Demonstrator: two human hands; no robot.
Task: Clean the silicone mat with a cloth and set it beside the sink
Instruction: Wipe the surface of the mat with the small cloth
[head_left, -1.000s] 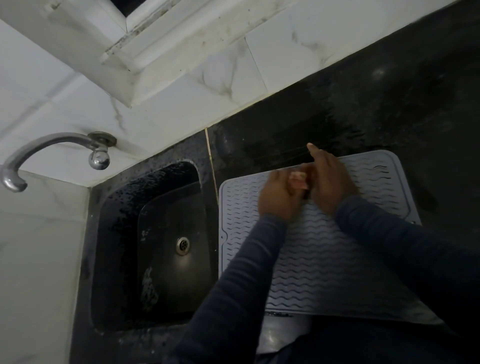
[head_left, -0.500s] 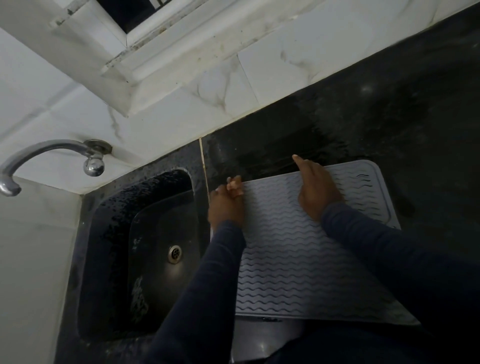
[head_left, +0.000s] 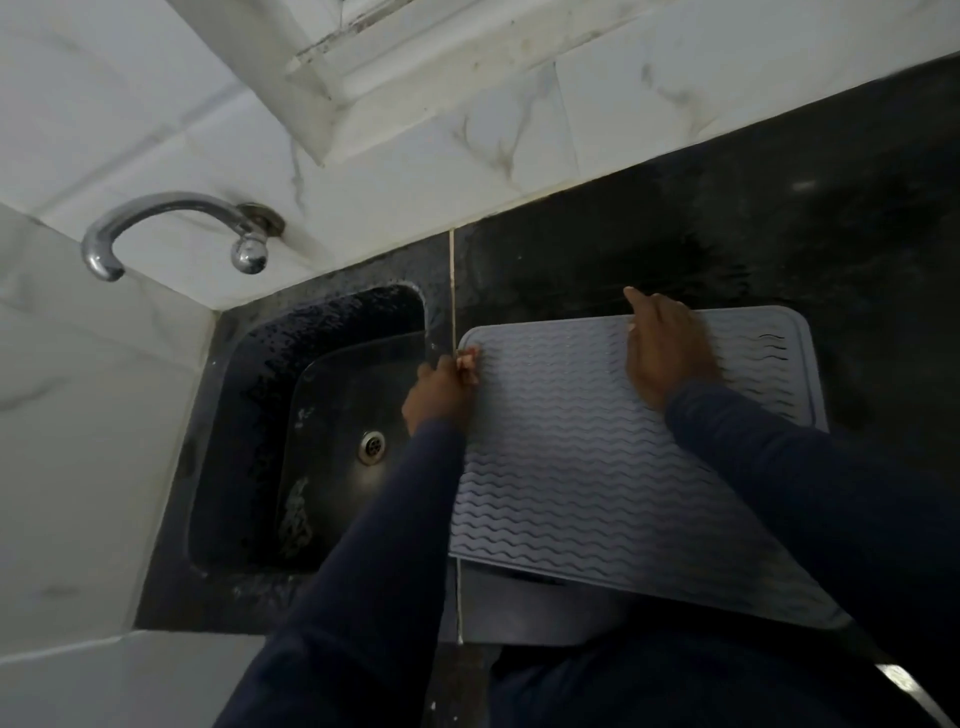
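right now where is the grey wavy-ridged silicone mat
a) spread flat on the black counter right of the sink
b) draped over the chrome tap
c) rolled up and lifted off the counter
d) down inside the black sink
a: the grey wavy-ridged silicone mat lies spread flat on the black counter, just to the right of the black sink, not in the basin.

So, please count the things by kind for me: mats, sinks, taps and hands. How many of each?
Grey wavy-ribbed silicone mat: 1
Black rectangular sink: 1
Curved chrome metal tap: 1
Hands: 2, left hand and right hand
Total: 5
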